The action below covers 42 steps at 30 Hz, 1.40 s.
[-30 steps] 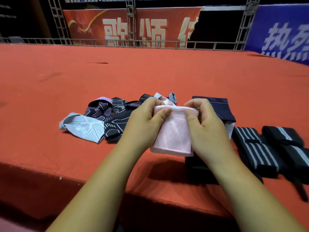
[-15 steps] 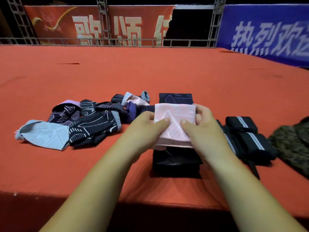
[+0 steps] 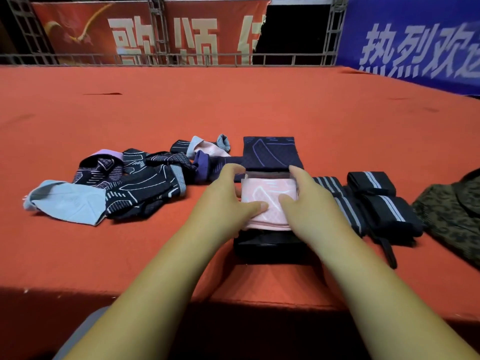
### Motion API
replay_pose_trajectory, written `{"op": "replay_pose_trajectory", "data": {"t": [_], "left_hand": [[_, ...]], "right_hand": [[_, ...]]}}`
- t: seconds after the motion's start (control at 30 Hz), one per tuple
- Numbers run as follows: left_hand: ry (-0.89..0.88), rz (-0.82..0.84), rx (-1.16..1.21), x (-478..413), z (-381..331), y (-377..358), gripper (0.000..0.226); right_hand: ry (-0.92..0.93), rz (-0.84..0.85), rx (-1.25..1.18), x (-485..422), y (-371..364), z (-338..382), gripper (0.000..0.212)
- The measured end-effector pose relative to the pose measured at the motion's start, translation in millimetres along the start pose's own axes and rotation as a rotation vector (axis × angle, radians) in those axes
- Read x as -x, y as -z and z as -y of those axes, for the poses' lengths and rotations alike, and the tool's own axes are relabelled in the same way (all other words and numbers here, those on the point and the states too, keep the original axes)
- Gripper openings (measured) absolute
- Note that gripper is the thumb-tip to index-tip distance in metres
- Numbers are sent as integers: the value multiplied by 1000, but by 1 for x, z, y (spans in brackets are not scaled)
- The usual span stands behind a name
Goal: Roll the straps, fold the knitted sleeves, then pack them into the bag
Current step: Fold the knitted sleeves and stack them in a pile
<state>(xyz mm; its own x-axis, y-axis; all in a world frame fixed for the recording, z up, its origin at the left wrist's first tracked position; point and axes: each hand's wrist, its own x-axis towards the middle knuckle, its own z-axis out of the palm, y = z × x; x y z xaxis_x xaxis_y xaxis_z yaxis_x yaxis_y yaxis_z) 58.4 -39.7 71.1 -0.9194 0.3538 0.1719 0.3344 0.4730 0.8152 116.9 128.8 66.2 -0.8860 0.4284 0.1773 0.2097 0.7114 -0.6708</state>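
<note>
Lowered since a second ago: pink folded sleeve (image 3: 268, 203), earlier held up in the air, now down on dark folded stack (image 3: 270, 252) close to front edge of table (image 3: 259, 107). Camera view also shifted right, bringing camouflage bag (image 3: 452, 219) into sight.

Both bare forearms reaching in from front edge. Left hand (image 3: 228, 201) gripping left end of pink folded sleeve, thumb flat on top, fingers (image 3: 235, 169) curled round far side. Right hand (image 3: 309, 203) gripping right end the same way, thumb on top, fingers wrapped over far edge. Thumbs near each other, not touching.

Just right of the stack, rolled straps (image 3: 388, 213), black with grey stripes, lying side by side, one loose black tail trailing toward front edge. Camouflage bag beside them at right edge of table, partly cut off.

Left of the hands, pile of unfolded sleeves (image 3: 140, 183), dark with pale line patterns; light blue sleeve (image 3: 67, 202) at its left end, lying flat. Navy folded sleeve (image 3: 271, 153) right behind the pink one.

Past far edge, metal railing (image 3: 181, 59), red banner (image 3: 155, 29) and blue banner (image 3: 415, 40) with pale characters.
</note>
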Motion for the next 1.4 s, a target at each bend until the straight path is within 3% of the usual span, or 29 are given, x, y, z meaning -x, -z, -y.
{"op": "replay_pose_trajectory", "data": {"t": [0.13, 0.27, 0.47, 0.6, 0.8, 1.07, 1.2, 1.33, 1.4], "left_hand": [[20, 1, -217, -4, 19, -10, 48], [26, 26, -332, -3, 30, -18, 45], [56, -97, -59, -8, 41, 10, 18], [55, -289, -346, -18, 77, 50, 16], [155, -313, -705, -20, 138, 93, 26], [149, -266, -729, -11, 166, 117, 45], [129, -263, -546, -14, 171, 126, 62], [61, -546, -116, -13, 152, 137, 61], [3, -656, 239, -9, 136, 139, 60]], "right_hand": [[29, 54, 214, 3, -13, -3, 51], [-3, 85, 310, 3, -18, -6, 40], [89, -110, 263, 0, -23, 13, 34], [241, -139, 59, 1, -44, 46, 21], [392, -24, -153, 9, -93, 84, 13], [380, 155, -210, 17, -140, 111, 16], [366, 182, -205, 20, -152, 107, 16], [342, 174, -237, 20, -153, 103, 16], [320, 147, -291, 20, -150, 106, 16]]}}
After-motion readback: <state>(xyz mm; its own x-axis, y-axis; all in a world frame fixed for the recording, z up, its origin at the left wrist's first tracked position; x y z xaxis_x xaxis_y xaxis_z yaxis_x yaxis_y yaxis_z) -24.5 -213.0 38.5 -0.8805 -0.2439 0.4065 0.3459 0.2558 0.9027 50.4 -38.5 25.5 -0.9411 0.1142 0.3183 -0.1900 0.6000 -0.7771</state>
